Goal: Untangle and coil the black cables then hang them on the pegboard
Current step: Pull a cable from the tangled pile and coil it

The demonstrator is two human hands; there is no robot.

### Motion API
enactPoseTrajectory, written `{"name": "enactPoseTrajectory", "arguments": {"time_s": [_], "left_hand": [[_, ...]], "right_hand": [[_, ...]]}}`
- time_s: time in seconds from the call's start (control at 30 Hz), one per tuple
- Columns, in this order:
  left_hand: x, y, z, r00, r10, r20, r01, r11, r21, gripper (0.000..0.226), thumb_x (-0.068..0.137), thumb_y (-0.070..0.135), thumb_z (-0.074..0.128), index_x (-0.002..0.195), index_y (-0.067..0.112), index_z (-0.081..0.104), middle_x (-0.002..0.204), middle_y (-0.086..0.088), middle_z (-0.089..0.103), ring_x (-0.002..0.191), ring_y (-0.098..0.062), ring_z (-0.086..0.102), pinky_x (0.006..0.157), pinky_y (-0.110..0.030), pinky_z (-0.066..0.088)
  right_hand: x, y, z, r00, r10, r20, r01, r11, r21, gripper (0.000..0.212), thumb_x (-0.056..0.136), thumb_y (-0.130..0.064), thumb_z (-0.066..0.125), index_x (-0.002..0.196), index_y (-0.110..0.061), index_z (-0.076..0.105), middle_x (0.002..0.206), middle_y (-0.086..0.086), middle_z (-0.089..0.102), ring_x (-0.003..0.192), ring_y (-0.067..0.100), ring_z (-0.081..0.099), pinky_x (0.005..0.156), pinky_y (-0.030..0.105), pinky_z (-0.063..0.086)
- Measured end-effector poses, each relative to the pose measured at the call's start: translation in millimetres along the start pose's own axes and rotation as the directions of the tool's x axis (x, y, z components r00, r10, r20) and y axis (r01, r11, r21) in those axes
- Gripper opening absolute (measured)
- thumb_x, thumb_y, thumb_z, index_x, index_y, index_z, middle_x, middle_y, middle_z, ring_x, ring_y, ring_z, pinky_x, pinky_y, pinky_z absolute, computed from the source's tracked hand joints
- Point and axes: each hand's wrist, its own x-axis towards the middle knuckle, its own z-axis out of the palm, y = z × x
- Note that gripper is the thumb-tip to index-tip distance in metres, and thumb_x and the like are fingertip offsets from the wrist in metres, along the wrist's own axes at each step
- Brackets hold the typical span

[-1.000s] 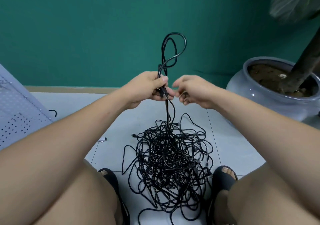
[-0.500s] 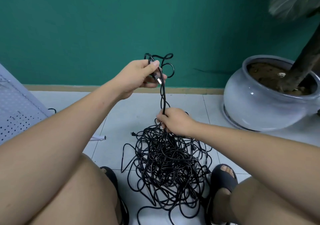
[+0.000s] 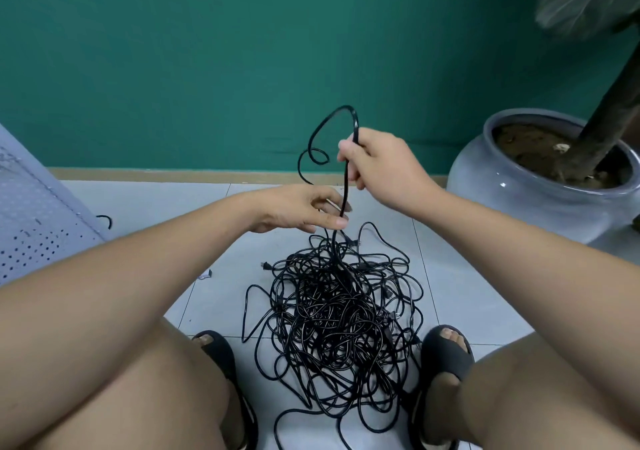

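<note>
A big tangle of black cables point(image 3: 341, 314) lies on the tiled floor between my feet. One strand point(image 3: 344, 186) rises out of the heap. My right hand point(image 3: 379, 163) grips it high up, and its free end curls in loops point(image 3: 320, 137) above and left of that hand. Lower down, my left hand point(image 3: 299, 208) reaches in from the left, its fingers fairly straight, fingertips touching the strand just above the heap. The white pegboard point(image 3: 31, 231) leans at the far left.
A black hook point(image 3: 105, 221) lies on the floor by the pegboard's edge. A large grey plant pot point(image 3: 526, 203) with a tree trunk stands at the right against the green wall. My black sandals point(image 3: 446, 352) flank the cable heap.
My left hand dropped from holding the loops up high to beside the strand near the heap. My right hand rose from the heap, pulling the strand up with it.
</note>
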Motion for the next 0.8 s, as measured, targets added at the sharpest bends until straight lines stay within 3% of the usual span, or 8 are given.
{"name": "enactPoseTrajectory", "arguments": {"time_s": [0.1,0.2,0.33,0.43,0.5,0.57,0.7,0.8], "left_hand": [[7,-9,10,0.999,-0.03,0.026,0.029,0.999,0.027,0.026,0.103,0.032,0.073,0.127,0.021,0.071,0.118,0.007,0.078,0.11,-0.01,0.07,0.103,-0.038,0.052],[10,-11,23,0.997,-0.05,0.063,0.047,0.998,0.05,0.021,0.108,0.025,0.065,0.123,0.013,0.071,0.116,0.003,0.081,0.115,-0.017,0.074,0.094,-0.033,0.053],[11,2,35,0.998,0.022,0.062,-0.019,0.999,-0.049,0.013,0.108,0.024,0.066,0.113,0.013,0.07,0.118,-0.001,0.08,0.103,-0.01,0.074,0.087,-0.026,0.054],[11,14,36,0.997,0.066,0.05,-0.061,0.993,-0.096,0.008,0.109,0.018,0.062,0.111,0.011,0.067,0.116,-0.006,0.081,0.102,-0.014,0.077,0.081,-0.023,0.053],[9,23,31,0.994,0.109,-0.007,-0.109,0.987,-0.116,0.007,0.11,0.017,0.061,0.109,0.011,0.066,0.116,-0.007,0.081,0.099,-0.015,0.077,0.078,-0.02,0.054],[4,34,22,0.983,0.156,-0.101,-0.168,0.977,-0.127,0.009,0.11,0.018,0.061,0.107,0.011,0.065,0.114,-0.007,0.081,0.096,-0.014,0.077,0.077,-0.02,0.053],[-3,46,0,0.93,0.221,-0.293,-0.274,0.949,-0.157,0.016,0.111,0.021,0.059,0.11,0.007,0.067,0.111,-0.008,0.081,0.091,-0.013,0.072,0.08,-0.024,0.054],[-8,49,-14,0.91,0.224,-0.349,-0.32,0.915,-0.246,0.018,0.112,0.022,0.056,0.099,0.013,0.065,0.108,-0.009,0.081,0.088,-0.013,0.068,0.079,-0.022,0.056]], "right_hand": [[5,-4,-12,0.997,0.021,-0.076,-0.008,0.985,0.171,0.028,0.11,-0.029,0.052,0.095,-0.014,0.07,0.069,-0.004,0.07,0.057,0.011,0.064,0.059,0.027,0.051],[10,0,-23,0.99,0.063,-0.128,-0.02,0.949,0.313,0.028,0.112,-0.027,0.051,0.098,-0.009,0.068,0.068,-0.003,0.069,0.059,0.015,0.064,0.059,0.032,0.052],[9,7,-29,0.991,0.096,-0.095,-0.05,0.914,0.403,0.029,0.114,-0.026,0.05,0.101,-0.007,0.068,0.071,0.001,0.069,0.064,0.019,0.065,0.062,0.035,0.054],[11,12,-33,0.988,0.14,-0.067,-0.091,0.873,0.479,0.024,0.112,-0.025,0.053,0.111,-0.004,0.065,0.073,0.003,0.069,0.066,0.021,0.065,0.06,0.034,0.053],[10,18,-34,0.985,0.17,0.011,-0.157,0.878,0.453,0.015,0.11,-0.019,0.053,0.107,-0.009,0.064,0.07,0.003,0.068,0.06,0.021,0.061,0.055,0.032,0.051],[5,31,-31,0.961,0.211,0.178,-0.256,0.924,0.285,0.019,0.105,-0.006,0.048,0.102,-0.013,0.066,0.07,0.005,0.067,0.056,0.019,0.059,0.053,0.031,0.049],[-12,52,-21,0.747,0.313,0.587,-0.332,0.94,-0.078,0.033,0.101,0.001,0.057,0.124,-0.019,0.067,0.092,0.01,0.07,0.065,0.02,0.065,0.061,0.033,0.057],[-22,55,-3,0.655,0.226,0.721,-0.326,0.945,0.0,0.043,0.103,-0.008,0.068,0.141,-0.029,0.063,0.098,0.006,0.066,0.073,0.021,0.066,0.071,0.034,0.058]]}}
